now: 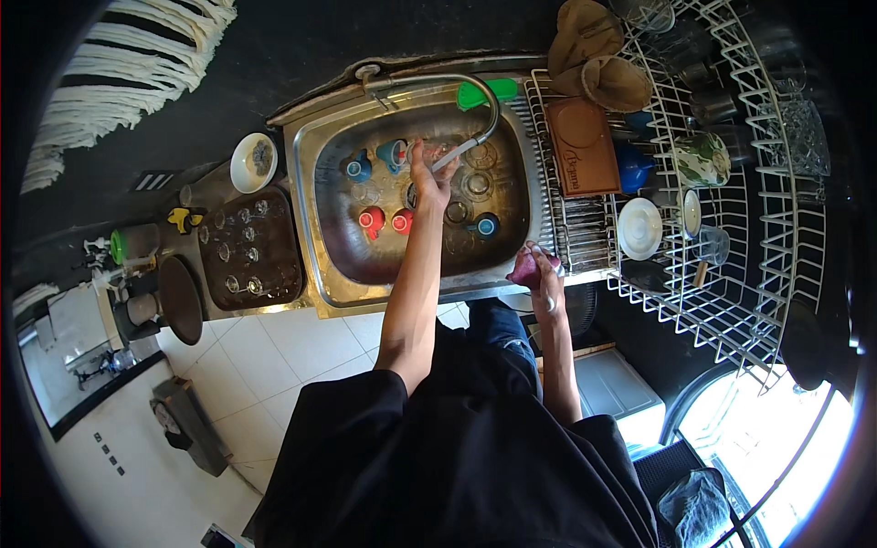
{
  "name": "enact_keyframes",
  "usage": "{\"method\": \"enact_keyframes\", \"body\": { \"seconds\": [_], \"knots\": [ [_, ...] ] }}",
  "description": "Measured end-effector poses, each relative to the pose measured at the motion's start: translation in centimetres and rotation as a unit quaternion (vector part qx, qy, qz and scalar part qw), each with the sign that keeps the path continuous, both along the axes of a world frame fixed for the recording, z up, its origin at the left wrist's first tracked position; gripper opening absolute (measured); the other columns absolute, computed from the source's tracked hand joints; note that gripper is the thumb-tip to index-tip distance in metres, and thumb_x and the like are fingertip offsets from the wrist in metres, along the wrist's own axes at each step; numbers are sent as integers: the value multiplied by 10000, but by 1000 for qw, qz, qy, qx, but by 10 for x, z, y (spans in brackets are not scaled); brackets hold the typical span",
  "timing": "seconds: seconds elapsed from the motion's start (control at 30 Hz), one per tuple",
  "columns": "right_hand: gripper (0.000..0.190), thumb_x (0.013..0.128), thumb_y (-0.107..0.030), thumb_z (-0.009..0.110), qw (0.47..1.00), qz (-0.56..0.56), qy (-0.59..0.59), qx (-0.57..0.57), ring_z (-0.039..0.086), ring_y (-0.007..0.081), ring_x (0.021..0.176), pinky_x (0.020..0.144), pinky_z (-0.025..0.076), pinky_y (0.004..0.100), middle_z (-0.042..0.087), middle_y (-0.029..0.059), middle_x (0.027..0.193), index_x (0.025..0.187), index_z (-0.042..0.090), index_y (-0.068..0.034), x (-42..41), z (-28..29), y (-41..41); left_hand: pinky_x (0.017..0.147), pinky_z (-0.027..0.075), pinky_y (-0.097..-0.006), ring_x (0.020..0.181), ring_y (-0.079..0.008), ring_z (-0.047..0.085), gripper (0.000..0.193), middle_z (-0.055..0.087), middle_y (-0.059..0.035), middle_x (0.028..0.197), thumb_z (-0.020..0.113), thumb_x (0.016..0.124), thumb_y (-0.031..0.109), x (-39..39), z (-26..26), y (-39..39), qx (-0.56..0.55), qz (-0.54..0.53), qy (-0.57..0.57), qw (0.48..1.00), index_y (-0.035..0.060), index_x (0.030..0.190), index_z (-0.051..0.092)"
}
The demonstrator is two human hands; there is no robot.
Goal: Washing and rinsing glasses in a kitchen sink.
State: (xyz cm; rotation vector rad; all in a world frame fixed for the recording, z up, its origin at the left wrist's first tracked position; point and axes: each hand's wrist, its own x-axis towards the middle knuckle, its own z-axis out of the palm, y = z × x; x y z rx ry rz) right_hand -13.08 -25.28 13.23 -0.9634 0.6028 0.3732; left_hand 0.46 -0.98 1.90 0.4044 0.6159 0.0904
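Note:
My left hand (433, 183) is over the steel sink (342, 257), beneath the curved tap (495, 109). Its fingers are around what looks like a clear glass (438, 149), partly hidden by the tap's pale end. At the sink's front right rim, my right hand (546, 277) grips a purple scrubbing sponge (526, 268), with white suds on the fingers. Below the left hand, the basin holds a blue cup (358, 168), a teal cup (391, 156), a red cup (371, 219), another red cup (402, 221), a second blue cup (486, 225) and several clear glasses (477, 183).
Left of the sink, a brown tray (291, 274) carries several small glasses; a white bowl (236, 164) sits behind it. A green container (503, 89) rests at the back rim. Rightward stand a wire dish rack (675, 301), a brown wooden board (582, 164) and a white saucer (640, 229).

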Motion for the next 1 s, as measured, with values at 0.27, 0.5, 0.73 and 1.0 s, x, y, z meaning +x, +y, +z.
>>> {"method": "enact_keyframes", "body": {
  "seconds": [0.27, 0.5, 0.73, 1.0],
  "knots": [
    [334, 879, -178, 580, 1000, 18, 12, -5, 610, 185, 790, 622, 533, 319, 603, 95, 926, 1129, 534, 39, 3, -3, 8, 758, 481, -325, 848, -218, 548, 631, 492, -142, 1054, 752, 762, 232, -15, 14, -27, 369, 232, 175, 883, 31, 1162, 308],
    [335, 890, -252, 592, 997, 72, 23, -19, 595, 183, 926, 671, 555, 352, 600, 82, 1015, 1137, 558, -29, 9, -8, 10, 818, 425, -367, 905, -223, 529, 621, 543, -168, 988, 767, 727, 145, -57, 72, 8, 747, 64, 38, 661, 35, 1192, 370],
    [269, 919, -260, 487, 995, 70, -39, 57, 513, 188, 1067, 940, 400, 365, 540, 25, 1085, 1120, 527, -86, 29, -23, 37, 798, 504, -283, 970, -240, 570, 554, 509, -116, 1025, 705, 787, 258, -82, 83, 44, 387, 128, 59, 911, 50, 1178, 372],
    [359, 783, -13, 623, 924, 154, -337, -99, 589, 205, 839, 774, 470, 325, 600, 94, 983, 1116, 489, -16, 55, 44, 153, 717, 558, -316, 802, -232, 643, 325, 603, -92, 865, 594, 853, 302, -91, 108, 32, 73, 150, -13, 986, 29, 1016, 524]
  ]
}}
